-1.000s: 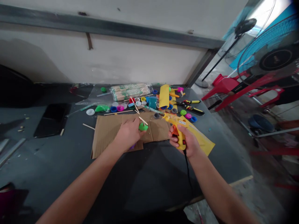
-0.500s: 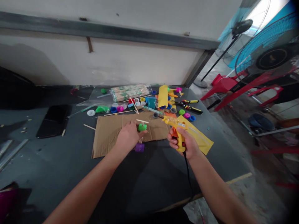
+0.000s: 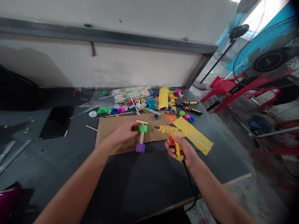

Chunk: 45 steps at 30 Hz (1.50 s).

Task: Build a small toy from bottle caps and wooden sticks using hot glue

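A yellow hot glue gun [image 3: 171,130] is gripped in my right hand [image 3: 184,149], its nozzle pointing left and a finger by the orange trigger. Just left of a small stick-and-cap build, my left hand [image 3: 125,132] has thumb and forefinger apart, with nothing visibly gripped. That build has a green cap [image 3: 143,128], pale wooden sticks [image 3: 141,137] and a purple cap [image 3: 140,148] at its near end. A short stick [image 3: 142,122] lies crosswise at its far end. Beneath is a flat sheet of brown cardboard [image 3: 112,133], partly hidden by my left hand.
Bagged wooden sticks [image 3: 132,93], several coloured bottle caps and yellow-handled pliers [image 3: 193,110] lie along the back. Yellow card [image 3: 195,137] is right of the glue gun. A black phone [image 3: 56,121] lies at left. The gun's cord [image 3: 190,177] runs over the front edge.
My left hand has drawn back to the left from the green cap, leaving the build more visible. The glue gun has dropped slightly nearer to me, still in my right hand.
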Each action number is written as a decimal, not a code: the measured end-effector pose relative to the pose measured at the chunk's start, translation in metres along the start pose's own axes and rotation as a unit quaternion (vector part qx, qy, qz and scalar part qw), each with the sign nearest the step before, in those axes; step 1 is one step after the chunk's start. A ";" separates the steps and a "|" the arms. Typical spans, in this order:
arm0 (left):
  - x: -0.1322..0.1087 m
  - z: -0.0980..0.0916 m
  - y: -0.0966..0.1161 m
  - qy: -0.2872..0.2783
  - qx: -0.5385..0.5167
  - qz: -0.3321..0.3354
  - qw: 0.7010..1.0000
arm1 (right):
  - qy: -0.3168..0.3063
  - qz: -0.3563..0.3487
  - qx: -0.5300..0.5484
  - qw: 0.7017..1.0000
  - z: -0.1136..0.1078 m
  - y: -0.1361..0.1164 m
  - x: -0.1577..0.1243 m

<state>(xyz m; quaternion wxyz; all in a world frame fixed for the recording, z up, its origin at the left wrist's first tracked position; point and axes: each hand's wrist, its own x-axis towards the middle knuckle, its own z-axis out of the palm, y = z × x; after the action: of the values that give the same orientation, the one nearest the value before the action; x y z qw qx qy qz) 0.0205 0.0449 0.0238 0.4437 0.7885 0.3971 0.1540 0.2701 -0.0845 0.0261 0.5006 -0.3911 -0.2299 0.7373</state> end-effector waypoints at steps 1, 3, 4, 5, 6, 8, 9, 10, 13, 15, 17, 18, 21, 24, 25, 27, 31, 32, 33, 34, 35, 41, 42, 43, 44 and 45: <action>0.001 0.001 0.001 0.001 0.008 -0.003 1.000 | 0.001 0.003 0.000 1.000 0.001 0.001 0.001; 0.001 0.002 0.002 0.009 0.030 -0.017 0.999 | 0.005 0.007 -0.001 1.000 0.004 0.003 0.002; 0.001 0.003 0.002 0.012 0.039 -0.024 0.999 | 0.007 0.008 -0.002 1.000 0.006 0.004 0.003; 0.001 0.003 0.002 0.015 0.046 -0.029 0.998 | 0.009 0.009 -0.003 1.000 0.008 0.004 0.003; 0.000 0.002 0.001 0.016 0.049 -0.032 0.998 | 0.010 0.010 -0.005 1.000 0.010 0.004 0.004; -0.001 0.001 -0.001 0.013 0.048 -0.026 0.998 | 0.009 0.010 -0.006 1.000 0.013 0.004 0.005; -0.001 0.000 -0.002 0.008 0.045 -0.018 0.999 | 0.009 0.009 -0.007 1.000 0.014 0.005 0.006; -0.001 -0.002 -0.002 0.003 0.039 -0.005 0.999 | 0.008 0.008 -0.008 1.000 0.014 0.005 0.007; 0.001 -0.007 0.000 -0.024 0.028 0.041 0.998 | 0.008 0.009 -0.012 1.000 0.012 0.005 0.007; 0.004 -0.010 0.002 -0.047 0.037 0.073 0.996 | 0.009 0.014 -0.012 1.000 0.010 0.004 0.007; 0.008 -0.011 0.002 -0.061 0.065 0.089 0.992 | 0.008 0.018 -0.011 1.000 0.009 0.003 0.006; 0.010 -0.011 0.001 -0.065 0.082 0.088 0.991 | 0.008 0.017 -0.010 1.000 0.008 0.003 0.005; 0.015 -0.009 -0.004 -0.072 0.119 0.072 0.988 | 0.010 0.010 -0.022 1.000 0.008 0.003 0.003; 0.016 -0.007 -0.008 -0.073 0.101 0.083 0.989 | 0.017 0.011 -0.032 0.999 0.009 0.006 0.000; 0.016 -0.007 -0.009 -0.073 0.089 0.093 0.989 | 0.019 0.011 -0.032 0.999 0.009 0.007 0.000; 0.015 -0.008 -0.010 -0.076 0.075 0.105 0.989 | 0.023 0.011 -0.032 0.999 0.009 0.009 -0.002; 0.014 -0.010 -0.012 -0.078 0.067 0.083 0.991 | 0.019 0.010 -0.042 0.999 0.011 0.009 -0.003; 0.013 -0.011 -0.013 -0.074 0.056 0.076 0.993 | 0.016 0.010 -0.046 0.999 0.012 0.008 -0.003; 0.013 -0.011 -0.014 -0.067 0.045 0.069 0.994 | 0.013 0.011 -0.051 0.999 0.013 0.007 -0.003; 0.012 -0.012 -0.015 -0.060 0.035 0.061 0.996 | 0.010 0.010 -0.055 0.998 0.014 0.006 -0.002; 0.011 -0.012 -0.015 -0.051 0.027 0.051 0.997 | 0.007 0.008 -0.059 0.998 0.016 0.005 -0.001; 0.004 -0.021 -0.016 -0.031 -0.042 0.024 0.998 | -0.017 -0.030 -0.063 0.997 0.035 0.002 0.005; 0.004 -0.023 -0.017 -0.025 -0.050 0.026 0.998 | -0.023 -0.030 -0.065 0.997 0.038 0.002 0.007; 0.003 -0.024 -0.017 -0.017 -0.053 0.027 0.998 | -0.027 -0.028 -0.068 0.997 0.040 0.001 0.008; 0.003 -0.025 -0.017 -0.007 -0.052 0.028 0.998 | -0.029 -0.027 -0.073 0.997 0.042 0.001 0.011; 0.003 -0.026 -0.018 0.003 -0.050 0.026 0.998 | -0.029 -0.025 -0.080 0.996 0.043 0.000 0.014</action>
<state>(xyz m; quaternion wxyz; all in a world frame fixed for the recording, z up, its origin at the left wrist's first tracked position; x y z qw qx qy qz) -0.0017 0.0676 0.0230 0.4773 0.7748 0.3694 0.1880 0.2332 -0.0697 0.0468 0.4790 -0.4024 -0.3124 0.7148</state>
